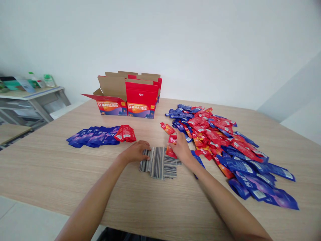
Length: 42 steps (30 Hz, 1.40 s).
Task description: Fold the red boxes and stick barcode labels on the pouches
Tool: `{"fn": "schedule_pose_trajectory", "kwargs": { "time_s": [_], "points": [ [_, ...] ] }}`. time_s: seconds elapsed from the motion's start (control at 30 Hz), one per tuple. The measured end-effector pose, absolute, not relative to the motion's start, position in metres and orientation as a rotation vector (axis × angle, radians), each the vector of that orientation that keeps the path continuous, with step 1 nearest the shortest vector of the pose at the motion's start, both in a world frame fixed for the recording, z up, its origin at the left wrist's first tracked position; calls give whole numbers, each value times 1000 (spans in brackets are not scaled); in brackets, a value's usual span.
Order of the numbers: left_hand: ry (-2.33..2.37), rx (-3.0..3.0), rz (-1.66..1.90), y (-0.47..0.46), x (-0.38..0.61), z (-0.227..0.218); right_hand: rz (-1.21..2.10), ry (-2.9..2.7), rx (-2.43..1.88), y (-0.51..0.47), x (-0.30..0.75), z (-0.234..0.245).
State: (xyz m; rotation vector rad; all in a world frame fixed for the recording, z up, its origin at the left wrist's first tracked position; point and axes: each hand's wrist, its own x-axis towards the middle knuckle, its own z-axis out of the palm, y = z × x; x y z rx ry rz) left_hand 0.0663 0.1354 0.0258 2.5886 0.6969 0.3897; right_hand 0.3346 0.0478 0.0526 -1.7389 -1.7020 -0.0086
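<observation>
A small striped grey cloth (160, 164) lies on the table in front of me. My left hand (137, 151) is at its upper left edge, with the cloth's edge between thumb and fingers. Over the cloth's upper right corner, my right hand (182, 149) grips a red sachet (171, 152) between thumb and fingers. Just beyond that hand lies another red-and-orange sachet (167, 128). To the left, a fanned row of blue sachets (94, 136) meets a small stack of red sachets (125, 133).
A large mixed heap of red and blue sachets (209, 134) spreads over the right side of the wooden table (130, 201). Open red cartons (141, 100) stand at the back, flaps up; one flap (104, 97) juts left. A side desk (32, 93) with bottles is at far left.
</observation>
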Motion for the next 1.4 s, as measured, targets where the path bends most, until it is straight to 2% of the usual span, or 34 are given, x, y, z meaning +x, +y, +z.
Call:
{"fn": "schedule_pose_trajectory", "kwargs": {
  "time_s": [0.2,0.3,0.4,0.67,0.9,1.07,1.2,1.4],
  "points": [
    [704,2604,404,136,66,25,18,-2151,-1530,19,291,71],
    [678,2611,408,140,64,22,168,-2501,-1498,-2,257,67],
    [665,2609,340,145,61,20,251,-2623,-1522,-14,243,63],
    [753,2624,223,139,66,27,385,-2526,-1561,9,262,58],
    [765,2622,201,132,68,33,286,-2239,-1835,38,309,40],
    [758,2622,217,134,68,31,139,-2128,-2137,41,321,44],
    [740,2626,226,137,67,28,-152,-2148,-2077,39,316,44],
    [715,2600,263,139,65,26,-213,-1940,-2187,47,330,28]
  ]
}}
